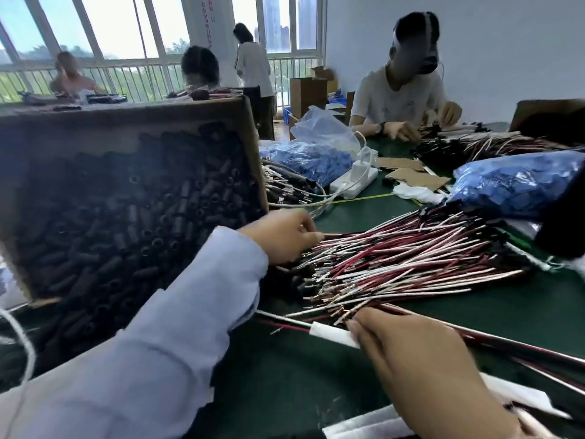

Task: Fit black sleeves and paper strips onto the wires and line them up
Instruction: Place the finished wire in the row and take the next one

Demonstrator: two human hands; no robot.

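Two hands work a heap of red and white wires [411, 255] spread across a green bench [316, 391]. The left hand [281, 239], reaching out of a pale blue shirt cuff [221, 280], has its fingers curled and pinches the end of a single wire [329, 236] at the near edge of the heap. The right hand [421, 369] lies lower in the view, over a separate bundle of longer wires [522, 346], its fingertips touching a white paper strip [332, 333] wrapped round that bundle. Its fingers look nearly straight and its thumb is hidden, so it cannot be told whether it clasps the bundle or only rests on it. Just left of the heap, a cardboard box [250, 147] stands tilted towards the camera, full of black sleeves [126, 201]. Farther back on the bench lie clear bags of blue parts [519, 185] and a white power strip [354, 182]. Another person [399, 99] sits at the far side, hands on a second pile of wires.
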